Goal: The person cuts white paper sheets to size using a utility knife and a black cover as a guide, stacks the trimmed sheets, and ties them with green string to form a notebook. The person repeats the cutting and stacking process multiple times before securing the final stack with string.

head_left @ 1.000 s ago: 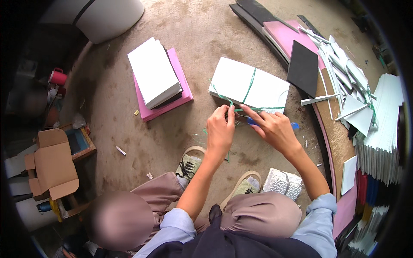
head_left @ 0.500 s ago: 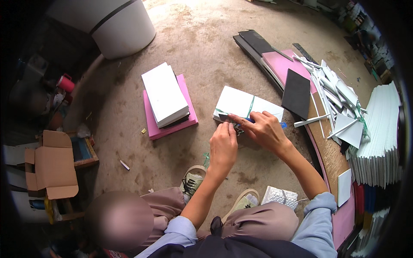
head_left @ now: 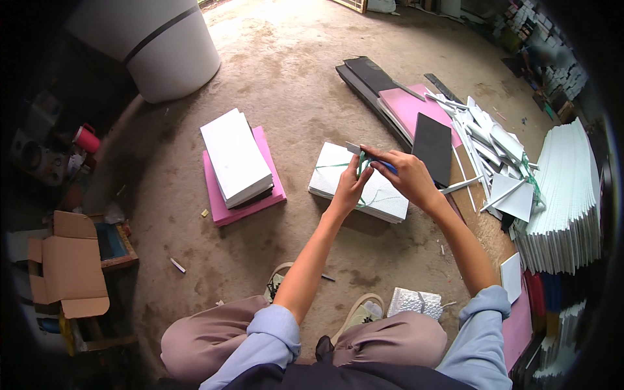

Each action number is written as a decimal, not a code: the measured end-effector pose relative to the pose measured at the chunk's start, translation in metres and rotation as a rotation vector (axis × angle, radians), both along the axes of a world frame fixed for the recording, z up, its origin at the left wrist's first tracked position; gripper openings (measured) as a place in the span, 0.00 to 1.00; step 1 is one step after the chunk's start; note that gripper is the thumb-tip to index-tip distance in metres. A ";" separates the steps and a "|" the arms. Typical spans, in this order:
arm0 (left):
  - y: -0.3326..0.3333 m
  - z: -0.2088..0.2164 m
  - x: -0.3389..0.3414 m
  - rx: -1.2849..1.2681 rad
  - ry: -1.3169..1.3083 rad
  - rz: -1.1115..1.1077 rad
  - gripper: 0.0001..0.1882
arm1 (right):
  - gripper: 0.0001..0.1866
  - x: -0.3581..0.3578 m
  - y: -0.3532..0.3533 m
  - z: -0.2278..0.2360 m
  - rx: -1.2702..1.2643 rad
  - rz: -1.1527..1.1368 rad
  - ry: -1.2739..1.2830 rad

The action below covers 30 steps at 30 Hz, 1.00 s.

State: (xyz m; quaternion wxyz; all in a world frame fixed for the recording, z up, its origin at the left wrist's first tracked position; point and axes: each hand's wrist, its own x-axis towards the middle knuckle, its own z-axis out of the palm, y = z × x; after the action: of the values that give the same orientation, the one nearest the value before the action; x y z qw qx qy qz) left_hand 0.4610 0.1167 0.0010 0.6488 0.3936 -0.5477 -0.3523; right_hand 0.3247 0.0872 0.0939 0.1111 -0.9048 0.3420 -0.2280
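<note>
A bundle of white sheets point(head_left: 387, 209) lies on the floor in front of me, with green twine point(head_left: 333, 165) wrapped around it. Over its far side, my left hand point(head_left: 349, 190) is closed, pinching a strand of the twine. My right hand point(head_left: 414, 177) grips a blue-handled knife point(head_left: 388, 166), its blade pointing left beside the left fingertips. Whether the blade touches the twine is hard to tell. To the left, another stack of white sheets point(head_left: 235, 156) rests on pink sheets point(head_left: 213, 195), with something black between them.
On the right are a black panel point(head_left: 431, 146), a pink sheet point(head_left: 416, 107), a heap of white offcuts point(head_left: 500, 140) and a tall stack of white sheets point(head_left: 562, 214). A cardboard box point(head_left: 73, 266) stands at left. A silvery-white packet point(head_left: 414, 303) lies by my shoe.
Both hands have moved farther from me, up over the bundle. A green strand now shows lifted at my left fingers. The bundle appears turned and nearer, and the whole view has shifted slightly.
</note>
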 end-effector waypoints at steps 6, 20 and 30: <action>-0.011 -0.014 -0.005 0.274 0.381 -0.430 0.13 | 0.17 0.002 -0.014 0.009 0.682 -0.010 -0.099; -0.002 -0.005 -0.012 0.322 0.355 -0.181 0.15 | 0.22 -0.018 -0.020 -0.008 0.188 0.039 0.022; 0.008 -0.001 -0.028 0.404 0.041 0.129 0.15 | 0.18 -0.013 -0.011 -0.041 -0.403 -0.153 0.391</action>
State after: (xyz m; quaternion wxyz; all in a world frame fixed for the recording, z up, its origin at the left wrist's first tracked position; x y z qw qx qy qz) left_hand 0.4328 0.1246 0.0001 0.5889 0.5426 -0.4262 -0.4208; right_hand 0.3119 0.0761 0.0529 -0.1564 -0.9071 0.3719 -0.1202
